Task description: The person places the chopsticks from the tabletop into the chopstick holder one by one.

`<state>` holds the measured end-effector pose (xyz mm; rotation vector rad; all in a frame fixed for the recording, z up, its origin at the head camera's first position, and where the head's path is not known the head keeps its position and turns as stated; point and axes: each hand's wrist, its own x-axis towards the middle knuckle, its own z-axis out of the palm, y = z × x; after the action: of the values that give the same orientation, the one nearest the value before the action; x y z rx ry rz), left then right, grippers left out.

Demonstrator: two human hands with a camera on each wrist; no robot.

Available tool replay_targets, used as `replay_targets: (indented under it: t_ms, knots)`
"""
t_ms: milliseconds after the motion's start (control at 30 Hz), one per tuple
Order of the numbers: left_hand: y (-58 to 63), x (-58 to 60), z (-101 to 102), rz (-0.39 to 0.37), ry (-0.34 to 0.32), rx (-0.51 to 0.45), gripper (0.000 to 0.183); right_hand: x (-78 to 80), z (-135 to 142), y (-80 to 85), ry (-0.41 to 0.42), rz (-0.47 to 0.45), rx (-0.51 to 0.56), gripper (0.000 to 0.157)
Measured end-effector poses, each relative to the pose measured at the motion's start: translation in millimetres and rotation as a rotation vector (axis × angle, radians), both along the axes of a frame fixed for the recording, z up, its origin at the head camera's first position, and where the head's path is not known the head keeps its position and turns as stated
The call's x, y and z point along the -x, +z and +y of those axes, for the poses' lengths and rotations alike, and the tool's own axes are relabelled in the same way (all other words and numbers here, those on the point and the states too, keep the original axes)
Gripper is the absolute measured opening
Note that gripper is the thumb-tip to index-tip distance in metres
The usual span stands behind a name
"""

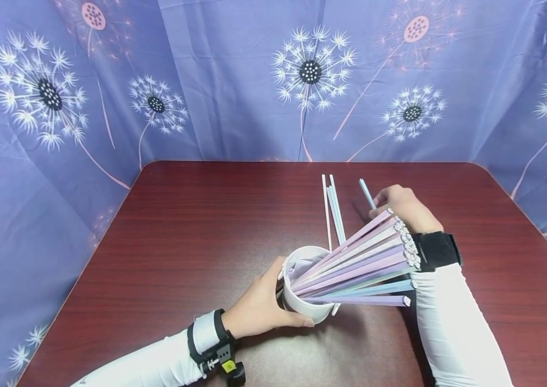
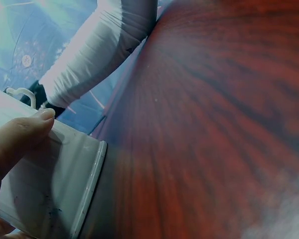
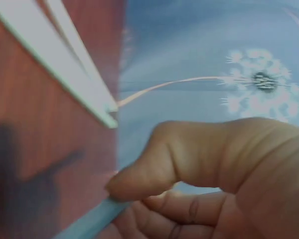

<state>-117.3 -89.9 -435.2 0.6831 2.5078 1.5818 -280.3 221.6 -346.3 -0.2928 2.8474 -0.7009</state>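
Observation:
My left hand (image 1: 261, 309) grips a white cup (image 1: 309, 312) from its left side, thumb along the near wall and fingers round the back. In the left wrist view the thumb lies on the cup's smooth wall (image 2: 35, 184). A bundle of slim pastel sticks (image 1: 365, 274), pink, lilac, white and blue with glittery whitish ends, leans out of the cup to the right. Beyond this bundle my right hand (image 1: 406, 207) pinches a light blue stick (image 1: 367, 193) between thumb and fingers. The right wrist view shows the stick (image 3: 97, 219) under the thumb tip.
Several pale sticks (image 1: 333, 207) extend away behind the cup over the dark red wooden table (image 1: 181, 226). A blue cloth with dandelion prints (image 1: 235, 80) hangs round the table's back and sides. The leaning bundle overlaps the right wrist strap (image 1: 438, 250) in the head view.

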Motion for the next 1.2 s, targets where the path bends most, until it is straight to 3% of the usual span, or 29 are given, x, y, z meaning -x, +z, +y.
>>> replay_targets:
  t_ms: [200,300,400,500,600,700,800,1033,1200]
  knots:
    - [-1.9,0.4,-1,-0.005,-0.005,-0.012,0.097,-20.7,-5,33.1,-0.11,0.229,0.17,0.019]
    - [-2.2,0.6,-1,-0.006,-0.007,-0.019,0.098,-37.6,-11,51.6,-0.163,0.361,0.334,0.015]
    - [-2.2,0.7,-1,-0.005,-0.005,-0.019,0.097,-55.2,-19,69.8,-0.182,0.494,0.596,0.014]
    - [-1.8,0.5,-1,-0.008,0.0,-0.013,0.097,-75.0,-28,86.3,-0.142,0.58,0.976,0.016]
    - [-1.2,0.3,-2,-0.011,0.003,-0.008,0.098,-95.8,-35,100.7,-0.029,0.605,1.32,0.023]
    - [-0.8,0.5,-2,-0.014,0.002,-0.007,0.098,-114.4,-41,111.4,0.101,0.589,1.467,0.031]
    - [-0.7,0.7,-2,-0.013,0.004,-0.001,0.098,-130.4,-42,116.3,0.189,0.537,1.419,0.035]
    - [-0.8,0.3,-1,-0.012,0.011,0.014,0.099,-147.7,-36,116.1,0.482,0.345,1.129,0.037]
    - [-1.8,0.9,-1,-0.004,0.005,0.005,0.099,-154.5,-41,119.3,0.487,0.271,0.888,0.034]
